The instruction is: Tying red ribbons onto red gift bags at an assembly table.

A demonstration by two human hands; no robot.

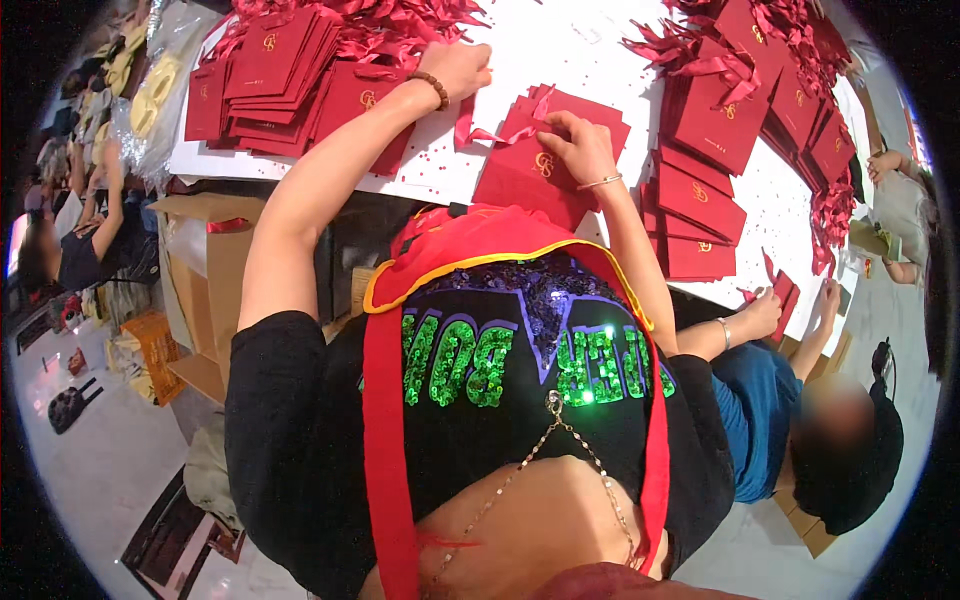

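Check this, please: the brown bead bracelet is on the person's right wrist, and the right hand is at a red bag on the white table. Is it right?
No: the head view shows the bracelet on the wrist of the left hand; the right hand wears a thin bangle and is indeed at a red bag on the white table.

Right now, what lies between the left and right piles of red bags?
A smaller stack on the table, the right hand over it, in the head view.
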